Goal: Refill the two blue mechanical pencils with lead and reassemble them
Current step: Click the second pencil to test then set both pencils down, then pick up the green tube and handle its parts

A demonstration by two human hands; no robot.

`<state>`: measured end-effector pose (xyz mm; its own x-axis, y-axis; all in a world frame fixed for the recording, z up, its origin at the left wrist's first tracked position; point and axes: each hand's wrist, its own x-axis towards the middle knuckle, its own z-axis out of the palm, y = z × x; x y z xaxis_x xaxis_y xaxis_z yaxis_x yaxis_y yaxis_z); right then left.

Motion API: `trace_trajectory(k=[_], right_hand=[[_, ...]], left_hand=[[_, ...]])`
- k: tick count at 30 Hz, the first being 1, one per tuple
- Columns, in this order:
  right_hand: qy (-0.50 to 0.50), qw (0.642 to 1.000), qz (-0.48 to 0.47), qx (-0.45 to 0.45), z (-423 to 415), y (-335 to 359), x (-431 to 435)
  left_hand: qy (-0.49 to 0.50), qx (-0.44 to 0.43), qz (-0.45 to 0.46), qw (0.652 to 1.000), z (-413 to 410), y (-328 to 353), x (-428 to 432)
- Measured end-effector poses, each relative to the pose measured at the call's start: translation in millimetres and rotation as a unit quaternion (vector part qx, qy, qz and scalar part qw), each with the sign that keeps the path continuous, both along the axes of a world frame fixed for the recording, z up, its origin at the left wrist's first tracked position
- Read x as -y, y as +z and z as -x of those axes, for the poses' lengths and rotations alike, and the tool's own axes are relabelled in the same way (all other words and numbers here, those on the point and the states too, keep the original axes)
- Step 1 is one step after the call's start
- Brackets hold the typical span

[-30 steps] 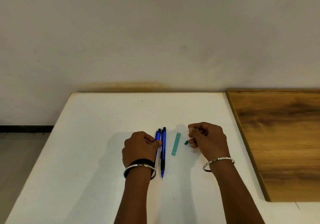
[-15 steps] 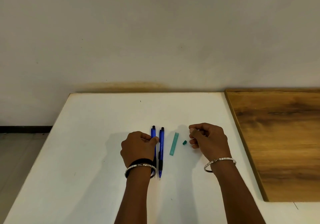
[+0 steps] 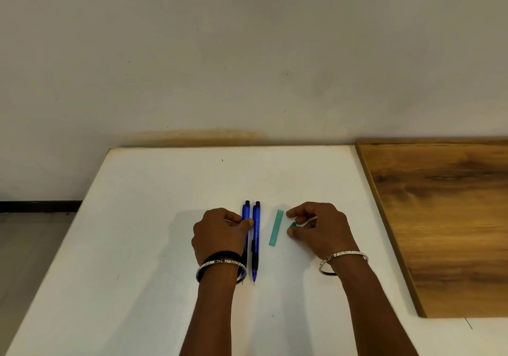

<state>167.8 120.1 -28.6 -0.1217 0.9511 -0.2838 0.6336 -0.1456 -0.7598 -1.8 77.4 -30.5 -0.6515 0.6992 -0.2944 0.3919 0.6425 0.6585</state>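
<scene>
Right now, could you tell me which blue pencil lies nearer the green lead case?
The right pencil, fully in view; the left pencil is partly hidden by the left hand.

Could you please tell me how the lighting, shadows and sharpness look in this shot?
Head view: soft, even light, no glare on the white table; faint shadows fall left of the left hand, gripping one blue pencil, and the right hand, pinching the green cap. Head view: the other pencil and lead case are sharp; barrel print too small to read.
</scene>
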Motion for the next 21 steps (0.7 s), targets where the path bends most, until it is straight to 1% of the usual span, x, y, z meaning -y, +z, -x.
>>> trace_trajectory(k=[8, 14, 16, 18, 20, 21], right_hand=[[0.005, 1.0, -0.013, 0.017, 0, -5, -1], [0.006, 1.0, -0.021, 0.018, -1, -8, -2], [-0.005, 1.0, -0.022, 0.008, -2, -8, -2], [-0.025, 0.999, -0.03, -0.007, -3, -6, -3], [-0.047, 0.998, -0.042, -0.026, -4, -5, -4], [-0.055, 0.997, -0.045, -0.034, -5, -4, -4]], left_hand=[[0.001, -0.009, 0.003, 1.0, 1, -1, 0], [0.01, -0.066, 0.009, 0.998, -3, 3, 2], [0.017, -0.096, -0.007, 0.995, -6, 6, 3], [0.016, -0.125, -0.052, 0.991, -12, 10, 2], [-0.023, -0.15, -0.098, 0.984, -21, 12, 0], [-0.056, -0.155, -0.102, 0.981, -27, 11, -2]])
